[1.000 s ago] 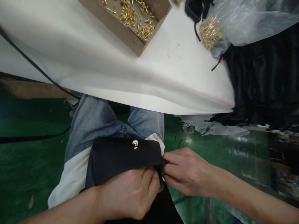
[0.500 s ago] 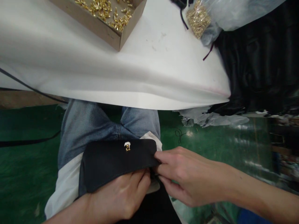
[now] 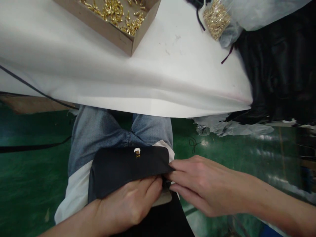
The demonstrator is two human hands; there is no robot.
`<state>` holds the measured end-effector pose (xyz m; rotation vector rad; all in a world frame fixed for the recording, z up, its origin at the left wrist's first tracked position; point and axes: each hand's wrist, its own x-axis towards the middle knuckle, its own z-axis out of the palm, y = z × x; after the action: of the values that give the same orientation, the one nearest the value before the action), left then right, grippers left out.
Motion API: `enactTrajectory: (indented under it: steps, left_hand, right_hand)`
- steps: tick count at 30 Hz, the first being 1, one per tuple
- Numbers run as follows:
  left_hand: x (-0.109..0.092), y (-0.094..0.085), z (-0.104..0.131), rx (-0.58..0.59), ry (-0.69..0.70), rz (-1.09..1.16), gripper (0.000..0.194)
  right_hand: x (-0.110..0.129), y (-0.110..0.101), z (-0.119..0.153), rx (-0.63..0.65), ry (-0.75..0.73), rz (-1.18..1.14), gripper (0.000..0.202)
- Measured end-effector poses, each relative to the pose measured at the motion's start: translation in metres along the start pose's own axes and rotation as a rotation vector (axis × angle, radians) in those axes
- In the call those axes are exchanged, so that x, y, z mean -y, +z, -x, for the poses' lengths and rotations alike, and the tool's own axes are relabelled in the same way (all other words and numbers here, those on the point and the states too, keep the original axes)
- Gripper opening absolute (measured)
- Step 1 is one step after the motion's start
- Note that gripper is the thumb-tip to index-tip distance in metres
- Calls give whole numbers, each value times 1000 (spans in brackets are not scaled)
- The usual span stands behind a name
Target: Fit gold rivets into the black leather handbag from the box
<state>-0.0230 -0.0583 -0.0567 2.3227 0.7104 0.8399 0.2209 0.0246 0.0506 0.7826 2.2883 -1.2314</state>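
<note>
A black bag [image 3: 123,168] with a small gold clasp [image 3: 137,152] on its flap lies across the person's lap. My left hand [image 3: 133,200] is closed at the bag's lower edge, its fingertips hidden under the flap. At the bag's right end, my right hand [image 3: 195,184] pinches the corner of the flap between thumb and fingers. Whatever the left fingertips touch inside is out of sight. A pale lining or piece [image 3: 163,198] shows just below the two hands.
On the white-covered table [image 3: 158,75] stand a cardboard box [image 3: 116,34] of gold metal pieces and a clear bag of small gold parts [image 3: 216,19]. Black material [image 3: 278,65] hangs over the right side. A black strap [image 3: 34,147] crosses at left.
The whole view has shifted slightly, so things appear a little further right. Both hands stay at the bag, and the gap under the flap near the right hand looks a bit wider.
</note>
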Motion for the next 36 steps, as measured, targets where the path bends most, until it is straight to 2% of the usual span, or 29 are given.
enactTrajectory:
  steps: [5,8,12,17,19,22,25,27,30,33,36]
  left_hand:
    - [6,-3,-2,61,-6,69,23]
    - [4,-4,-6,84,62,19,23]
    - [1,-2,-13,34,149,-38,31]
    - [0,-1,-18,-24,192,-153,27]
    - [0,-2,-17,-29,192,-159,26]
    - [-1,-1,-17,-16,187,-157,24]
    - [-1,0,-17,-25,170,-153,23]
    - [0,0,-18,-40,162,-154,25]
    - [2,1,-19,-56,140,-128,26]
    - [3,2,-19,-66,113,-106,25]
    - [2,3,-20,-72,107,-123,23]
  right_hand:
    - [-4,-9,-2,-40,-69,29,26]
    - [10,-12,-10,12,22,82,13]
    - [30,-9,-20,96,91,237,19]
    - [36,-7,-29,1,386,117,28]
    - [36,-6,-31,-17,444,80,28]
    - [37,-4,-31,-39,455,16,26]
    - [36,-5,-24,-84,378,-14,24]
    - [33,-8,-17,-146,294,-36,22]
    - [27,-11,-9,-372,187,-156,21]
    - [22,-9,-7,-580,144,-285,23]
    - [21,-3,-8,-692,126,-310,19]
